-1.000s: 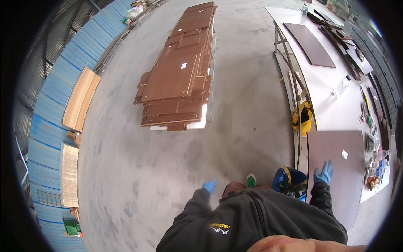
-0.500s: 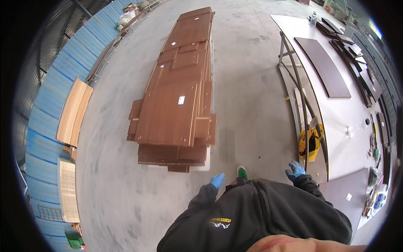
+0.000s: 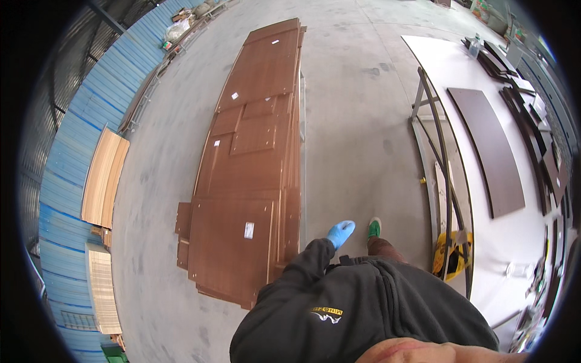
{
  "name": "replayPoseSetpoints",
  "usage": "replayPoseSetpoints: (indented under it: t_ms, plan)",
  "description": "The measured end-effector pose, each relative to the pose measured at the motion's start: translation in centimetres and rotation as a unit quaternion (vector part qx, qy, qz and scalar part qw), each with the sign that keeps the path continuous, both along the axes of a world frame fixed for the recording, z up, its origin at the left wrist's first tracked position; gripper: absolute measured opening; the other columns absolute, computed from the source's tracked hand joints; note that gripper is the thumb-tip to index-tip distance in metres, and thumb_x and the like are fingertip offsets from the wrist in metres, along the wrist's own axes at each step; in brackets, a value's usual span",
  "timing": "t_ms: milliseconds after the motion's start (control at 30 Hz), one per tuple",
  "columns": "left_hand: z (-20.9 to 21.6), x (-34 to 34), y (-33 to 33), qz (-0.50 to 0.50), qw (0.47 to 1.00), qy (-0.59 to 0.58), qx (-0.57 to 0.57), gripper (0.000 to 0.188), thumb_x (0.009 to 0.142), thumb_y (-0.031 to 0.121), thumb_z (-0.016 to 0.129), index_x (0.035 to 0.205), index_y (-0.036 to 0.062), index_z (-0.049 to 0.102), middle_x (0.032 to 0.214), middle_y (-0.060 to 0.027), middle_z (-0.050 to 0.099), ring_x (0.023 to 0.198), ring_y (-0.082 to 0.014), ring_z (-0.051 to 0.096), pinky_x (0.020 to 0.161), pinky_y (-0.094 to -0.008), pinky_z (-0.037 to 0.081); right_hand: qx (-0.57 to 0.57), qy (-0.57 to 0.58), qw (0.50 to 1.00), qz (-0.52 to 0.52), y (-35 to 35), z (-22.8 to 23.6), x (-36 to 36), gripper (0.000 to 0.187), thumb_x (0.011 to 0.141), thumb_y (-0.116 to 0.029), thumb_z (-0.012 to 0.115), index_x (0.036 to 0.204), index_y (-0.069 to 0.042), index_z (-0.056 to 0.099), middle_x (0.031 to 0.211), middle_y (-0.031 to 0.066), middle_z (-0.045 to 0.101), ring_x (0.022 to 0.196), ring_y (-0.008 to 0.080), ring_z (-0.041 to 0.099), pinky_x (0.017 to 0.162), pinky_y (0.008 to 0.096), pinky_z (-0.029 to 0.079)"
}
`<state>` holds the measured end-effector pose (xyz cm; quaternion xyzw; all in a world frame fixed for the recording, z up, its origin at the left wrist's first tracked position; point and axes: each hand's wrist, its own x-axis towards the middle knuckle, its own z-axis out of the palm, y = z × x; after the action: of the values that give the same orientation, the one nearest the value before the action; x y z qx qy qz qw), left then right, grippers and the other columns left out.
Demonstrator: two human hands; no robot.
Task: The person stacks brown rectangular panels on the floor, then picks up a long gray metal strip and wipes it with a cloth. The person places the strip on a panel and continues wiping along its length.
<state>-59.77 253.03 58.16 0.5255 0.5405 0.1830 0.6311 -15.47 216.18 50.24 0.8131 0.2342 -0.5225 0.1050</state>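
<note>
My left hand (image 3: 341, 235), in a blue glove, hangs in front of my body with its fingers loosely bent. I see nothing held in it. It is apart from the stack of brown wood panels (image 3: 239, 175), whose near right corner lies beside my left sleeve. White labels are stuck on several of the panels. My right hand is out of view, hidden beyond my dark jacket (image 3: 375, 302).
On my right stands a long white-topped table (image 3: 439, 57) with a dark panel (image 3: 487, 151) and more dark boards (image 3: 526, 124). A yellow bag (image 3: 445, 257) sits under its edge. Light wood panels (image 3: 104, 178) lean along the blue wall (image 3: 78, 145). My green shoe (image 3: 374, 228) is on the concrete floor.
I have moved forward between the stack and the table, so both sit nearer. My left hand has swung forward and to the right; my right hand has gone out of view.
</note>
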Motion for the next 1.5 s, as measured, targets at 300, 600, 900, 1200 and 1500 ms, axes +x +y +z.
replayPoseSetpoints:
  t_ms: [300, 600, 900, 1200, 1500]
  plan:
    - [-0.4, 0.4, 18.1, 0.082, 0.979, 0.086, -0.165, 0.050, 0.105, 0.040, 0.064, 0.143, 0.0068, 0.063, 0.123, -0.0092, 0.072, 0.107, -0.0221, 0.069, 0.094, -0.0372, 0.055, 0.324, -0.084, 0.939, 0.082, 47.7, 4.0, 10.7, 0.042, 0.100, -0.037, 0.061, 0.125, -0.007, 0.075, 0.115, 0.0160, 0.079, 0.109, 0.0258, 0.074, 0.095, 0.0400, 0.056]
    - [-2.7, 3.1, 41.9, 0.184, 0.952, 0.056, -0.237, 0.042, 0.102, 0.042, 0.068, 0.126, 0.0072, 0.067, 0.111, -0.0054, 0.070, 0.096, -0.0207, 0.066, 0.082, -0.0383, 0.053, 0.307, 0.045, 0.949, 0.060, 80.1, 6.7, 7.8, 0.045, 0.100, -0.036, 0.070, 0.131, -0.004, 0.073, 0.112, 0.0124, 0.080, 0.103, 0.0213, 0.074, 0.091, 0.0359, 0.057]
    - [1.3, 11.0, 77.0, 0.034, 0.994, 0.101, 0.009, 0.051, 0.102, 0.045, 0.064, 0.129, 0.0028, 0.072, 0.124, -0.0167, 0.076, 0.116, -0.0258, 0.071, 0.101, -0.0389, 0.053, 0.099, 0.001, 0.995, 0.017, 89.3, 1.3, 18.3, 0.049, 0.100, -0.046, 0.062, 0.124, -0.006, 0.076, 0.110, 0.0144, 0.078, 0.102, 0.0270, 0.073, 0.091, 0.0426, 0.055]
    - [3.3, 19.2, 106.3, 0.148, 0.984, -0.057, -0.075, 0.044, 0.106, 0.034, 0.066, 0.137, 0.0027, 0.067, 0.128, -0.0077, 0.072, 0.119, -0.0195, 0.067, 0.103, -0.0337, 0.052, 0.018, 0.029, 0.990, 0.137, 120.3, -2.4, 26.2, 0.049, 0.104, -0.047, 0.050, 0.125, -0.009, 0.075, 0.124, 0.0153, 0.075, 0.112, 0.0368, 0.070, 0.096, 0.0502, 0.055]
    - [4.8, 16.8, 124.2, 0.352, 0.930, -0.076, -0.080, 0.046, 0.104, 0.040, 0.067, 0.134, 0.0049, 0.069, 0.118, -0.0075, 0.074, 0.106, -0.0179, 0.069, 0.094, -0.0342, 0.055, 0.284, -0.076, 0.914, 0.281, 174.6, -1.6, 28.4, 0.052, 0.099, -0.049, 0.065, 0.125, -0.005, 0.075, 0.121, 0.0170, 0.078, 0.116, 0.0295, 0.072, 0.101, 0.0432, 0.055]
